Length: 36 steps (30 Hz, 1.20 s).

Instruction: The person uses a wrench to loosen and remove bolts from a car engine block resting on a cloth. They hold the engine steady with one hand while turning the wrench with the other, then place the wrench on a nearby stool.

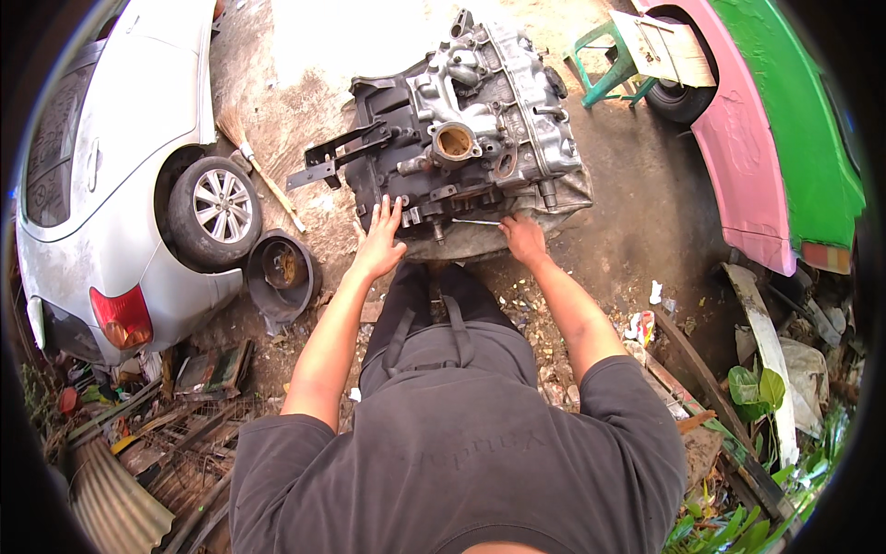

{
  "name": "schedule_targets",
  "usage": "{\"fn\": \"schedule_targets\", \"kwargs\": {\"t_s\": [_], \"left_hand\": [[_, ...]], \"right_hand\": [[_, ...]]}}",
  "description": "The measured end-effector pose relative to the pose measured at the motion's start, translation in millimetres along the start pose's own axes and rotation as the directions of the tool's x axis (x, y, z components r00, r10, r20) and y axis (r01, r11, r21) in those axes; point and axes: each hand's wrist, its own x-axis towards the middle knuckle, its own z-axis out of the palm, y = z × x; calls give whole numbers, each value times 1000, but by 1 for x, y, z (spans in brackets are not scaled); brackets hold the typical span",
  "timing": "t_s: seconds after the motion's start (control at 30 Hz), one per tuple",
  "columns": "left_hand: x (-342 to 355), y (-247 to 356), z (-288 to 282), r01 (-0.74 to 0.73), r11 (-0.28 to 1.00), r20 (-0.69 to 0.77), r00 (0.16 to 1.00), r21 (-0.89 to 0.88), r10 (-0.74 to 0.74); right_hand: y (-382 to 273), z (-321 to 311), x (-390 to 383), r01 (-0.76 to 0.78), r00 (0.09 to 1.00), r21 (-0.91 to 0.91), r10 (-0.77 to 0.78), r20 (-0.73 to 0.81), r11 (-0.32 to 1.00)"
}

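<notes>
Shirt (461, 452) | L hand (377, 247) at eng. (517, 102) | R hand (524, 239) w/ rod (474, 222) | tub (280, 303): poss. debris (290, 268)

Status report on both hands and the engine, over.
Left hand open at near edge of engine. Right hand gripping thin metal rod. Rumpled grey sheet beneath engine.

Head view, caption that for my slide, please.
Left hand against an engine, right hand holding a slim metal tool, a silver car at left.
</notes>
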Motion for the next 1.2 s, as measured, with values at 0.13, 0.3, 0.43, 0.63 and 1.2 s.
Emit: {"fn": "schedule_targets", "kwargs": {"t_s": [0.13, 0.3, 0.43, 0.63, 1.2], "left_hand": [[0, 1, -4, -4, 1000, 7, 1000, -12, 4], [0, 1, -8, 4, 1000, 23, 1000, 24, -5], [-1, 2, -6, 6, 999, 18, 1000, 35, -7], [0, -2, -7, -13, 1000, 29, 1000, 17, 13], [-1, -6, -15, -63, 998, -18, 998, 20, 63]], "right_hand": [[0, 2, 6, 6, 997, -107, -14, -76, 994], [12, -5, 28, 142, 989, -261, -148, -1, 955], [8, 2, 18, 87, 996, -310, -90, 5, 947], [-9, 16, -7, -45, 996, -281, 22, -84, 959], [-92, -56, -17, -233, 956, 456, 289, -55, 859]]}}
